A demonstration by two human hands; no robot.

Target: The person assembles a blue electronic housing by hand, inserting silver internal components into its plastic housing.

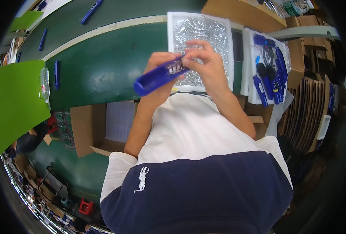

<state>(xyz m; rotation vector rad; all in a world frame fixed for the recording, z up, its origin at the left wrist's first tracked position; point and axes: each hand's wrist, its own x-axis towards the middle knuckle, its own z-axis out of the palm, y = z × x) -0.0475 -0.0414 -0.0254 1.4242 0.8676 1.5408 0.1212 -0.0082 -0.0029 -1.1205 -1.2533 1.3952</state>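
Observation:
My left hand [160, 62] is wrapped round a long blue plastic casing [154, 80], held at a slant above the near edge of the bench. An opening in the casing's side shows several shiny metal pieces [176, 67]. The fingertips and thumb of my right hand [208, 64] pinch together at the casing's upper right end; whatever is between them is too small or hidden to make out. Behind and beneath my right hand stands a white foam tray [230, 58] filled with small shiny metal parts [198, 29].
At the right, another white foam tray [248, 58] holds blue and black tools [270, 78]. Several similar blue casings [56, 75] lie on the green bench [102, 66] and beyond. A plastic bottle [45, 84], a green panel [16, 101] and an open cardboard box [87, 128] are at the left.

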